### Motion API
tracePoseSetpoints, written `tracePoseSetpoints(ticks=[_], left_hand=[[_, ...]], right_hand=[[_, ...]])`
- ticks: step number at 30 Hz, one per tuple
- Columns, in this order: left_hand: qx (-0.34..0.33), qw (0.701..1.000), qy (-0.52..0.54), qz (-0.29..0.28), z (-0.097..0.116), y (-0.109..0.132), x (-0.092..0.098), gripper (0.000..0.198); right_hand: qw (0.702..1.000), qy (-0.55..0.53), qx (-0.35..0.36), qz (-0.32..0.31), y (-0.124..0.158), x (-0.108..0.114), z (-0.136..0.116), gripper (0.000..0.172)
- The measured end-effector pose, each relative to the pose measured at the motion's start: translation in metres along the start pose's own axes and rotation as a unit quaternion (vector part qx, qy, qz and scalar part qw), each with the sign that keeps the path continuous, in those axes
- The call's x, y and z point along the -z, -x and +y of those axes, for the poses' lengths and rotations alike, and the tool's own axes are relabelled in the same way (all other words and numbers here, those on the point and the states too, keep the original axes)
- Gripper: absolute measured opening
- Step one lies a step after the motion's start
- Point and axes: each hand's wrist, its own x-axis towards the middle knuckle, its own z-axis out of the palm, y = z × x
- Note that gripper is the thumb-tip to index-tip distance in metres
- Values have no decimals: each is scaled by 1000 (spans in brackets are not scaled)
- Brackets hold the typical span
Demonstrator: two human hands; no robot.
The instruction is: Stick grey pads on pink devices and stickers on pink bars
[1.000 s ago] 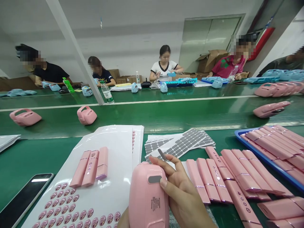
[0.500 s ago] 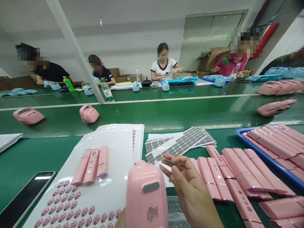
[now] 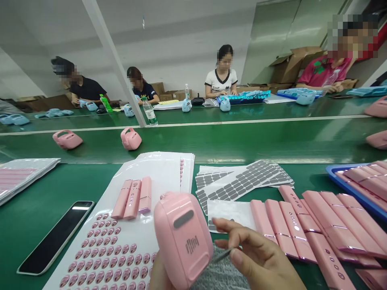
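Note:
In the lower middle, my left hand (image 3: 161,270) grips a pink plastic device (image 3: 181,237) from its left side and from below; most of the fingers are hidden behind it. The device is tilted, showing a grey rounded strip near its top and a patch of dark slots lower down. My right hand (image 3: 260,251) is just right of the device, thumb and fingers pinched on thin dark metal tweezers (image 3: 223,255). Their tip points at the device's lower right edge; whether it touches cannot be made out. Beneath lies a grey textured cloth (image 3: 226,276).
Left are a phone (image 3: 57,237) and a sheet of round pink stickers (image 3: 105,264) bearing three pink bars (image 3: 131,199). Grey sticker sheets (image 3: 242,181) lie beyond. More pink bars (image 3: 320,237) and a blue tray (image 3: 335,172) are right. Co-workers sit across the green conveyor (image 3: 242,139).
The pink device has tilted and turned in my left hand. My right hand has lowered the tweezers from above the device's right side to its lower right edge. The view has shifted left.

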Motion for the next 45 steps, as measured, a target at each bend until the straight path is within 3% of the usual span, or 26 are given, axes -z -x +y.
tracePoseSetpoints(ticks=[4,10,14,21,29,34,41,45], left_hand=[[-8,999,6,33,-4,4,8,24],[-25,999,-9,27,-7,8,6,45],[-49,998,-11,37,-8,8,7,45],[-49,994,9,94,-10,19,-15,45],[-60,992,-4,112,-13,26,-26,60],[-78,995,-27,62,-13,27,-25,61],[-99,989,-90,59,-15,25,-15,55],[-89,992,-67,51,-14,23,-12,56]], right_hand=[[999,8,-32,-26,-1,-7,6,24],[999,-4,-37,-22,4,-15,8,21],[999,17,-32,-9,6,-15,7,20],[997,64,-34,1,7,-17,2,23],[993,116,-26,11,10,-16,6,25],[991,135,2,16,9,-15,9,24],[989,146,0,22,9,-17,10,24],[979,197,43,36,10,-18,11,22]])
